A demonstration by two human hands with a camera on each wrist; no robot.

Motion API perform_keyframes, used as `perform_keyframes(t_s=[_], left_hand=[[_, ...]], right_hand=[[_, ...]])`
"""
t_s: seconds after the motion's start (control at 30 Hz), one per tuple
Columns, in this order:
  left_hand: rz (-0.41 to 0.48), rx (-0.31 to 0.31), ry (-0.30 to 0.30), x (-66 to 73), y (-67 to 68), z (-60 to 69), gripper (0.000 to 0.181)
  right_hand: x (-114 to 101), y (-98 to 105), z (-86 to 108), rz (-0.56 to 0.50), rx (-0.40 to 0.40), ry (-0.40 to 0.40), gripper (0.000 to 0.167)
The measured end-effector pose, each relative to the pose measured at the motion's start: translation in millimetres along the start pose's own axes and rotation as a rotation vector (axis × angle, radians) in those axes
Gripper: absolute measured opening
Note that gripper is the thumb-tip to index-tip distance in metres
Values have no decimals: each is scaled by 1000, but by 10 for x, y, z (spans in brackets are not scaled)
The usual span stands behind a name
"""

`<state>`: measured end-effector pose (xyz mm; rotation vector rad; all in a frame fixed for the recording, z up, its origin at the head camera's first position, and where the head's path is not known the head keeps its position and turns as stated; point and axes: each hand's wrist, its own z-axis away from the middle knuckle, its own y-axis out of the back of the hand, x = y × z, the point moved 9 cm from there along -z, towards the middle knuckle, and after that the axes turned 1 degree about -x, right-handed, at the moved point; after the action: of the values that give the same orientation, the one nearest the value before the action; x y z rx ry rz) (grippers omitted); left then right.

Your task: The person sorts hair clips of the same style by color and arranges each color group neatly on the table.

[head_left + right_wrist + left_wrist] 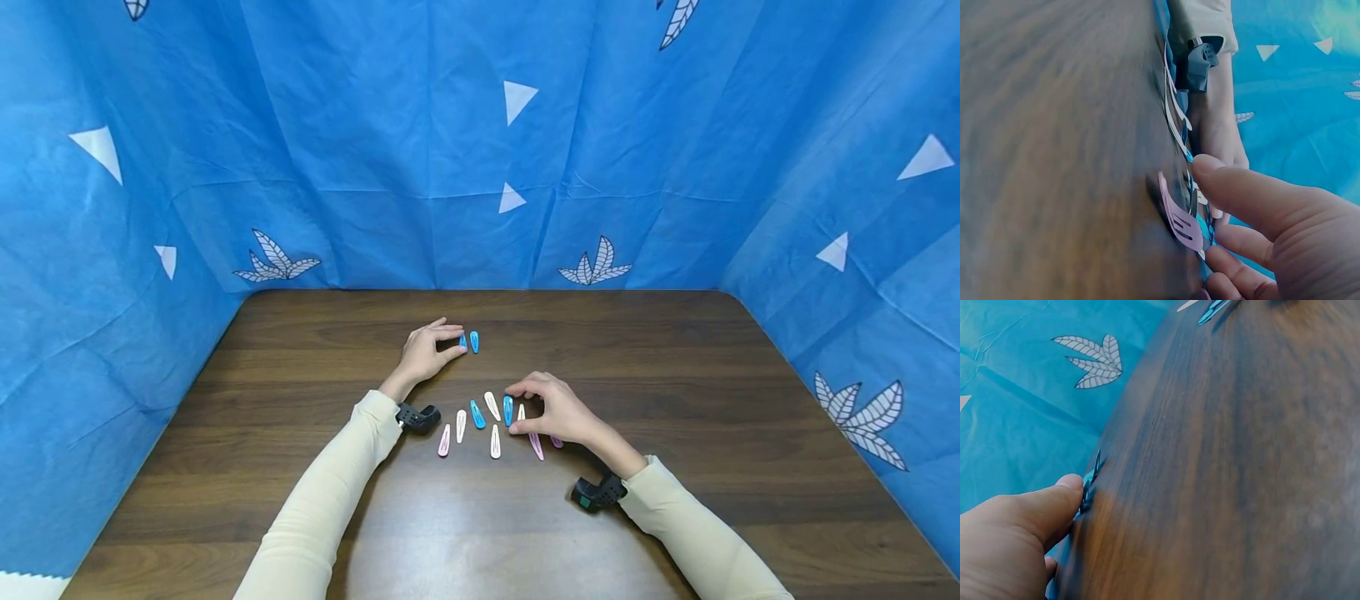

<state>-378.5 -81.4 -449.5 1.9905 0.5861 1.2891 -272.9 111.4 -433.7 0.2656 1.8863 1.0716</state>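
A brown wood-grain worktop (pixel 675 350) spreads beneath the fingers; blue cloth (pixel 420 150) with white triangles (pixel 518 102) and leaf sprigs (pixel 277 262) hangs beyond them and at either side. The left fingers (pixel 452 353) pinch a blue hair clip (pixel 462 342), another (pixel 475 342) just rightward. The right fingers (pixel 524 426) grasp a blue clip (pixel 508 410); pink clips (pixel 444 442) and pale clips (pixel 496 443) lie nearby.
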Motion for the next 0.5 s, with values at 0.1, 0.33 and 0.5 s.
perform_keyframes(t_s=[0.1, 0.33, 0.5], left_hand=[[-4, -1, 2, -8, -4, 5, 40], [18, 51, -44, 35, 49, 36, 38], [22, 53, -48, 57, 62, 41, 39]], right_hand=[[-9, -15, 3, 28, -1, 1, 52], [-9, -35, 0, 64, 6, -12, 52], [-7, -51, -8, 72, 5, -38, 51]])
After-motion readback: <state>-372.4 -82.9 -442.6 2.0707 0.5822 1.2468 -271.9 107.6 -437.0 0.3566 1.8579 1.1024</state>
